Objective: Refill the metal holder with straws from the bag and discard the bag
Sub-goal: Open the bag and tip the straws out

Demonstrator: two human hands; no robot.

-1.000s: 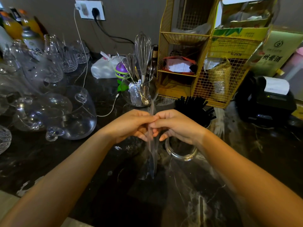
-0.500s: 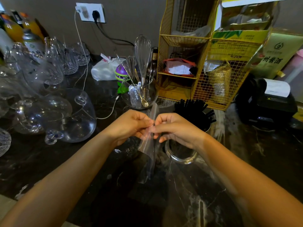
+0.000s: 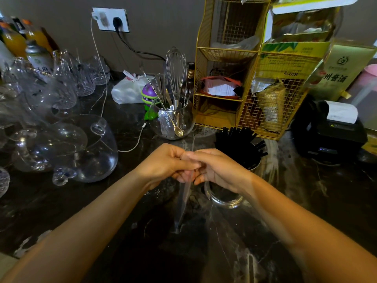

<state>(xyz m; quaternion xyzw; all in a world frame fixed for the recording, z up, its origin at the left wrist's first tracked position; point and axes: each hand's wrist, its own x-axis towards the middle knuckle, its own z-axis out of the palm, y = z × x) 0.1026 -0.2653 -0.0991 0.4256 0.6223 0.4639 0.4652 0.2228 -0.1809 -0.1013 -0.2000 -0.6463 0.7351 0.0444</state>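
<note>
While the clear plastic bag (image 3: pixel 184 193) is hanging flattened and seemingly empty between the two hands, the step in hand is reading as folding or rolling it down for discarding.

Item 1, bag: one. The left hand (image 3: pixel 165 163) and right hand (image 3: pixel 219 170) are both pinching its upper part, fingertips meeting at the middle, fingers curled narrow around the film; the lower end is trailing down to the dark countertop (image 3: pixel 326 201) toward its near edge. Handling note, as judgement: thin film is likely springing open, so pressing air out and keeping the folds tight between both thumbs is advisable before carrying it off.

Item 2, metal holder (image 3: pixel 228 199): one, standing just beside and partly under the right hand, its rim showing. Black straws (image 3: pixel 238 141): one bundle, too many and too close to count, fanning out above it; the refill is looking finished.

Item 3, glass bowl of utensils (image 3: pixel 171 123): one, behind the hands, holding one whisk (image 3: pixel 175 66) and several spoons, number unclear.

Item 4, yellow wire rack (image 3: pixel 244 78): one, at the far edge, right of centre.

Item 5, clear glassware (image 3: pixel 67 144): many pieces crowding the left side; not countable.

Item 6, black printer (image 3: pixel 330 129): one, at the right edge.
</note>
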